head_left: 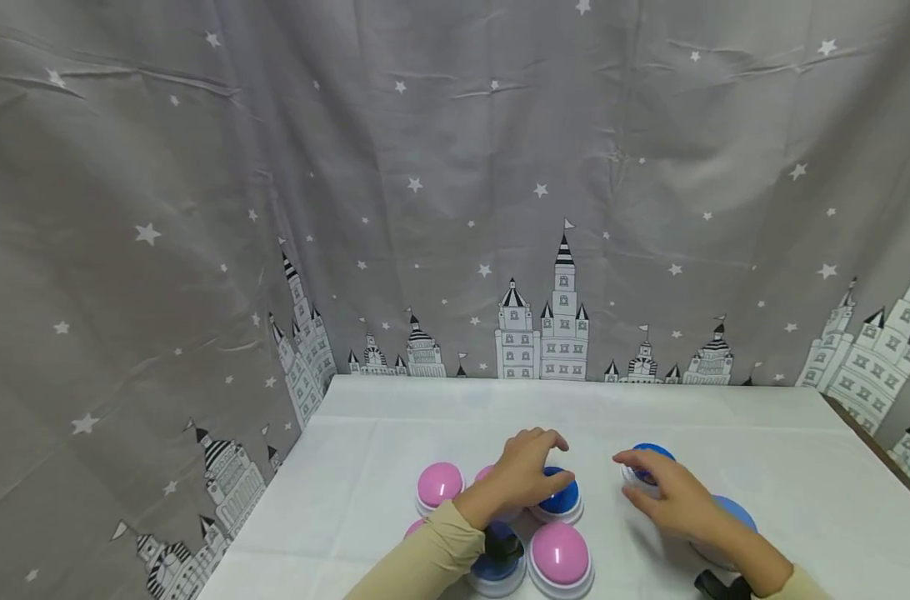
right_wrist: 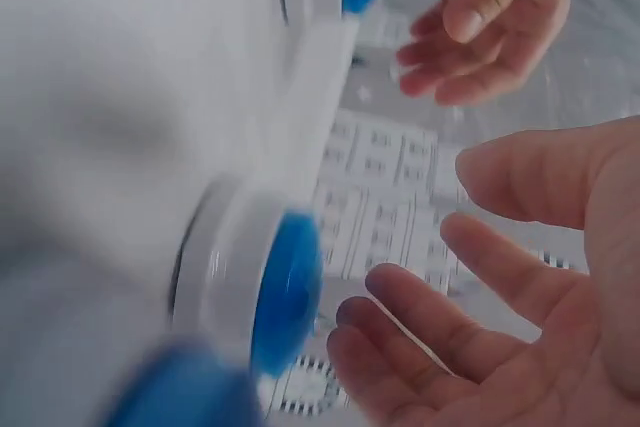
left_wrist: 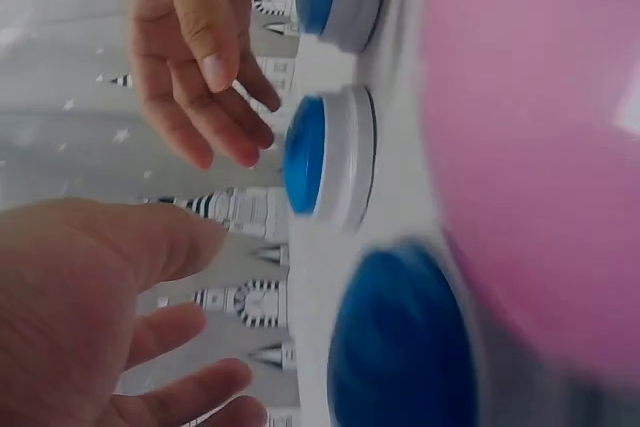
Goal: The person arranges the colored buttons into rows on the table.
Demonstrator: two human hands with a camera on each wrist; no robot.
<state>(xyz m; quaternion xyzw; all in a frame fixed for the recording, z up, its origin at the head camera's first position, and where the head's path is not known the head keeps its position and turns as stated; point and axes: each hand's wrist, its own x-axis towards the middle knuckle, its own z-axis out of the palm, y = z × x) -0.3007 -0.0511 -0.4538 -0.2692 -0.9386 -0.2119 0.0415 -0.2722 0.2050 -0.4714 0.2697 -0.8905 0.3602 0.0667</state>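
Several round push buttons with domed tops and white bases stand on the white table. My left hand [head_left: 521,471] hovers over the left cluster with loosely bent fingers and holds nothing. Just beside its thumb is a blue button [head_left: 562,500]; a pink button [head_left: 560,553] stands nearer the front. My right hand [head_left: 676,498] is in the air with thumb and fingers apart, by a blue button [head_left: 654,451] that it partly covers. Behind the right wrist sits a lighter blue button [head_left: 736,511]. In the right wrist view, the right hand [right_wrist: 480,327] is apart from the blue button [right_wrist: 287,292].
Another pink button [head_left: 439,483] stands at the cluster's left, and a dark blue one [head_left: 494,570] lies partly under the left wrist. The white table [head_left: 395,417] reaches back to a grey curtain [head_left: 455,167] printed with stars and castles. A dark table edge [head_left: 875,446] shows at right.
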